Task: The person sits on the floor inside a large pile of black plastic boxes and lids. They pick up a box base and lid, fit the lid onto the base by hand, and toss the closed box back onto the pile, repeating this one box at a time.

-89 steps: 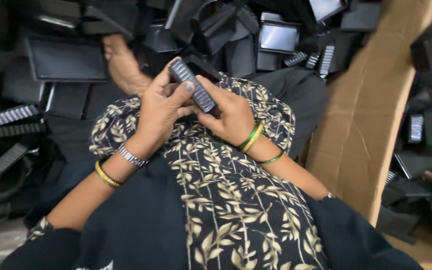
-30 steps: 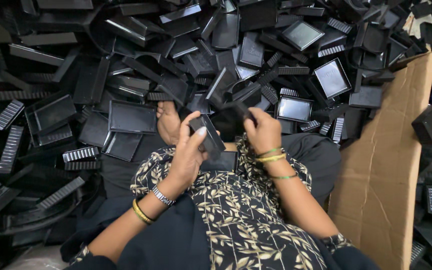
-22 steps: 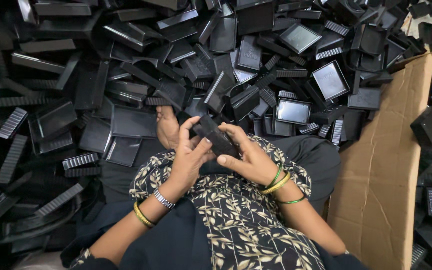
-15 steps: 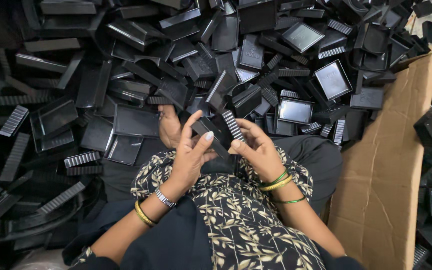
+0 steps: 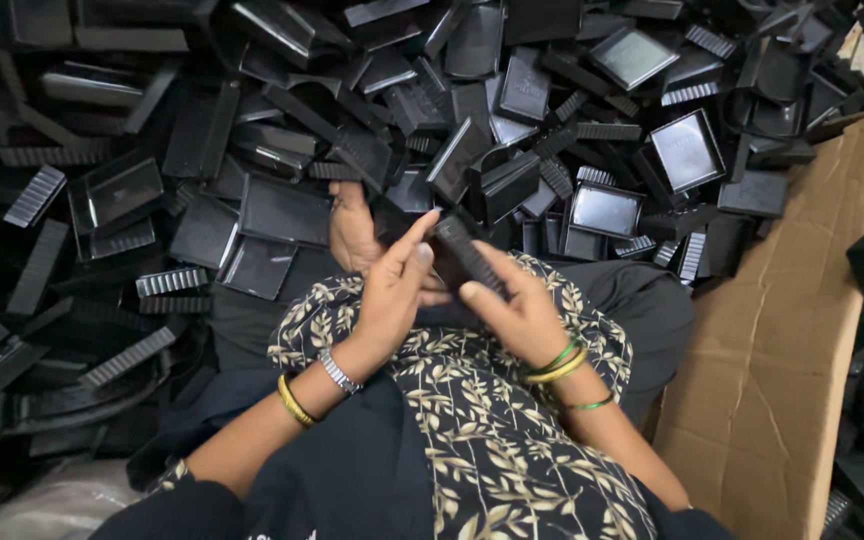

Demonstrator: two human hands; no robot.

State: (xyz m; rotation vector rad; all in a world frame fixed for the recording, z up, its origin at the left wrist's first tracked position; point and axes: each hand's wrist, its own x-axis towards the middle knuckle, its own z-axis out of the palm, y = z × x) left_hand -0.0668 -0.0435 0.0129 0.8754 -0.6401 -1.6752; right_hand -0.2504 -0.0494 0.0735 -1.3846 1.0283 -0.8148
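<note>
— What was seen first, taken from the largest thing down?

— A heap of black plastic parts (image 5: pixel 282 210) was spread across the whole upper half of the view: shallow square trays and ribbed strips, far too many and too tangled to be counted. The heap was cut off at the top and left edges, and much of it was lost in shadow. A sheet of brown cardboard (image 5: pixel 782 330) was laid along the right side, with more black parts beyond it, only partly in view.

— And the person?

— Only the lap, in a leaf-patterned cloth (image 5: pixel 492 440), and two forearms were shown. One bare foot (image 5: pixel 352 228) was partly buried under the heap.

— What was held?

— One small black ribbed piece (image 5: pixel 464 252), narrow and slanted, was held above the lap, just before the heap. It was gripped between both hands: the fingers of the left hand (image 5: pixel 392 295) were stretched up along its left side, and the fingers of the right hand (image 5: pixel 514 312) were closed under its lower end. Its underside was hidden by the palms, so its full shape could not be made out.

— Anything smaller?

— A metal watch (image 5: pixel 337 372) and one yellow bangle (image 5: pixel 294 402) were worn on the left wrist; on the right, bangles (image 5: pixel 557 362) of green and yellow, their number hard to tell.
</note>
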